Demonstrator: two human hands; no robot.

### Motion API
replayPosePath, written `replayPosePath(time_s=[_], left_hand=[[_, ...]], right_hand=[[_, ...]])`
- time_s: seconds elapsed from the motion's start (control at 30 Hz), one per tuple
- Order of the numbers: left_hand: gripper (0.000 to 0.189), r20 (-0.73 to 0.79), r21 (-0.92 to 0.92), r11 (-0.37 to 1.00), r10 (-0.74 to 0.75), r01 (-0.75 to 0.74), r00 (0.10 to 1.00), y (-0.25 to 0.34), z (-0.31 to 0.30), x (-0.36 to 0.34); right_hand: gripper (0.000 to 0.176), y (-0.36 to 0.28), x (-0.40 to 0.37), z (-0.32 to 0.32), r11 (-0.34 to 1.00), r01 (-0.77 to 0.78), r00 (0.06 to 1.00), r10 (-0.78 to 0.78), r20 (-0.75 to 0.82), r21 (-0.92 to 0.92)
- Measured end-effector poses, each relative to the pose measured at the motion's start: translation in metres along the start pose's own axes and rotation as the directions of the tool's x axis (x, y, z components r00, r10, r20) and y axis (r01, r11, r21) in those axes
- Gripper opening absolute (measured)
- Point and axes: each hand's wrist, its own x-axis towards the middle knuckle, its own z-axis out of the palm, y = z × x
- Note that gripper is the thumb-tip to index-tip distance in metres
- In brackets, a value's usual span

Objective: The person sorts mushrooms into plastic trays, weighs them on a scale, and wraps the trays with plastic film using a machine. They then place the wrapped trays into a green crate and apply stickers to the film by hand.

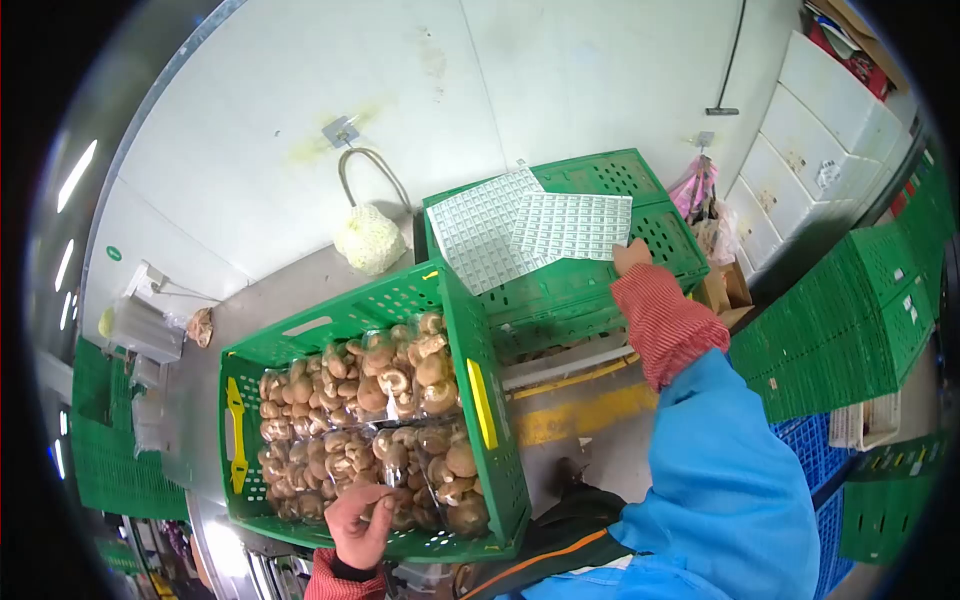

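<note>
A green plastic crate (478,330) holds several clear packs of brown mushrooms (350,375), set in rows. My left hand (360,525) is over the crate's near edge, its fingers curled and pinched together above the packs; whatever may be between them is too small to make out. My right hand (630,257) reaches out to the lower right corner of a sheet of printed labels (575,222), its fingers closed at the sheet's edge. That sheet overlaps a second label sheet (480,225), both lying on upturned green crates (600,285) against the wall.
A white mesh bag (370,240) hangs from a wall hook left of the label sheets. Stacked green crates (830,320) stand at the right, with white foam boxes (815,150) behind. Yellow tape (590,412) marks the floor between the crates.
</note>
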Motion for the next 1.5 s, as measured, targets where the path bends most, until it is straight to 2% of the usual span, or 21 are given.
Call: replayPosePath(time_s=[0.1,0.17,0.23,0.3,0.33,0.4,0.43,0.47,0.5,0.57,0.6,0.63,0.7,0.83,1.0,1.13,1.17,1.23,1.27,1.47,1.5], left_hand=[[0.007,0.054,0.032,0.998,0.049,-0.051,0.997,0.013,0.004,0.013],[0.007,0.08,-0.01,0.995,0.096,-0.096,0.992,0.022,0.006,0.023],[0.014,0.061,-0.071,0.976,0.209,-0.205,0.976,0.037,0.011,0.037],[0.029,0.059,-0.112,0.936,0.343,-0.335,0.938,0.064,0.013,0.056],[0.045,-0.004,-0.113,0.925,0.366,-0.364,0.931,0.061,0.02,0.059],[0.077,-0.045,-0.217,0.914,0.341,-0.342,0.939,0.08,0.033,0.068],[0.083,-0.072,-0.408,0.859,0.307,-0.309,0.949,0.086,0.041,0.069],[0.077,-0.052,-0.408,0.855,0.329,-0.321,0.943,0.092,0.045,0.069],[0.07,-0.032,-0.408,0.851,0.35,-0.332,0.936,0.093,0.046,0.066],[0.051,0.268,-0.7,0.713,0.306,-0.034,0.914,0.081,0.049,0.052],[0.037,0.345,-0.768,0.631,0.259,0.112,0.902,0.084,0.047,0.04],[0.031,0.338,-0.827,0.535,0.23,0.172,0.913,0.084,0.05,0.028],[0.025,0.339,-0.781,0.594,0.141,0.195,0.93,0.074,0.047,0.012],[0.015,0.264,-0.808,0.554,0.041,0.198,0.964,0.051,0.039,-0.014],[0.011,0.182,-0.825,0.535,-0.056,0.183,0.982,0.034,0.014,-0.043],[0.016,0.059,-0.786,0.602,-0.149,0.138,0.987,0.009,0.006,-0.063],[0.016,0.032,-0.765,0.633,-0.151,0.121,0.988,0.004,0.002,-0.068],[0.016,0.013,-0.72,0.681,-0.186,0.138,0.982,0.001,-0.01,-0.077],[0.016,0.014,-0.7,0.702,-0.167,0.129,0.986,-0.004,-0.016,-0.081],[0.015,-0.013,-0.681,0.723,-0.17,0.116,0.985,-0.016,-0.037,-0.094],[0.015,-0.013,-0.683,0.72,-0.18,0.123,0.984,-0.018,-0.04,-0.096]], right_hand=[[0.028,-0.012,-0.002,-0.011,0.912,0.411,0.909,-0.409,-0.083,0.006],[0.017,-0.064,-0.068,-0.082,0.737,0.649,0.736,-0.671,-0.089,-0.189],[0.013,-0.101,-0.129,-0.156,0.538,0.821,0.564,-0.817,0.121,-0.191],[0.011,-0.123,-0.19,-0.222,0.333,0.927,0.375,-0.83,0.414,-0.171],[0.011,-0.131,-0.221,-0.251,0.319,0.944,0.314,-0.793,0.523,-0.083],[0.011,-0.137,-0.264,-0.286,0.36,0.928,0.206,-0.706,0.678,0.093],[0.011,-0.137,-0.279,-0.297,0.409,0.896,0.163,-0.666,0.728,0.173],[0.012,-0.134,-0.293,-0.303,0.459,0.854,0.115,-0.627,0.771,0.246],[0.012,-0.128,-0.302,-0.304,0.508,0.812,0.133,-0.642,0.755,0.289],[0.013,-0.111,-0.318,-0.302,0.593,0.712,0.174,-0.669,0.723,0.377],[0.013,-0.105,-0.326,-0.302,0.737,0.571,0.268,-0.584,0.766,0.362],[0.013,-0.097,-0.333,-0.297,0.756,0.527,0.294,-0.59,0.752,0.387],[0.013,-0.082,-0.346,-0.281,0.786,0.436,0.342,-0.596,0.727,0.439],[0.013,-0.072,-0.397,-0.251,0.686,0.545,0.473,-0.726,0.499,0.482],[0.014,-0.054,-0.42,-0.212,0.753,0.264,0.426,-0.652,0.627,0.603],[0.023,-0.05,-0.435,-0.175,0.773,0.231,0.341,-0.633,0.695,0.591],[0.024,-0.054,-0.439,-0.169,0.671,0.454,0.343,-0.739,0.58,0.586],[0.028,-0.071,-0.449,-0.162,0.377,0.812,0.237,-0.911,0.338,0.445],[0.034,-0.081,-0.454,-0.165,0.401,0.802,0.229,-0.891,0.393,0.443],[0.025,-0.113,-0.475,-0.137,0.192,0.873,0.003,-0.921,0.389,0.449],[0.021,-0.116,-0.479,-0.132,0.185,0.876,0.003,-0.925,0.379,0.446]])
